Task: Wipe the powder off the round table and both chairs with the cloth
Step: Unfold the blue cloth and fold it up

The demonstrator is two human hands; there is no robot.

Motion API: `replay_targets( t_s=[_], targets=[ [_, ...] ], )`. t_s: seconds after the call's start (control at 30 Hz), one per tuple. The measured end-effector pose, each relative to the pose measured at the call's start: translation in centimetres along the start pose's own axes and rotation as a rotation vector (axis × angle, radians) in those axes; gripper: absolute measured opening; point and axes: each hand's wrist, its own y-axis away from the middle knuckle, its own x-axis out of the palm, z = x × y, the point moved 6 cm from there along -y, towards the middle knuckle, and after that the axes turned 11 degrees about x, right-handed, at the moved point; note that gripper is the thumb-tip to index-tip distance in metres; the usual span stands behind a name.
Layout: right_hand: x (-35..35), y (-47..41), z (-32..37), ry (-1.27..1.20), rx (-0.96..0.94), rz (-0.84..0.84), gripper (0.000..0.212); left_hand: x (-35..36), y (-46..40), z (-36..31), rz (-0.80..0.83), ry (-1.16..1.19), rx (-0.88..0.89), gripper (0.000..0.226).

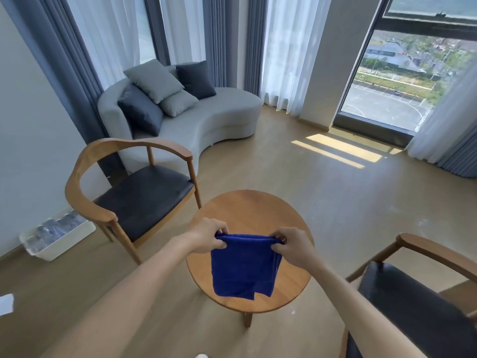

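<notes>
Cloth (244,264) hangs over round table (251,251), top corners pinched by left hand (209,235) and right hand (291,248). Fold it into a flat pad first, then wipe toward one edge.

1. Left hand (206,235) and right hand (291,245) each pinch a top corner of the blue cloth (244,267), which hangs between them.
2. Below both hands sits the round wooden table (253,205).
3. One armchair (134,192) stands beyond the left hand; another armchair (418,301) sits beside the right forearm.
</notes>
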Motion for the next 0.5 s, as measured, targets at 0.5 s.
replay_targets(
  t_s=[0.5],
  targets=[
    [11.8, -13.2, -6.3, -0.030, 0.381, 0.263, 0.026, 8.7, -13.4, 15.9, 0.525, 0.086, -0.086, 0.014]
  ],
)
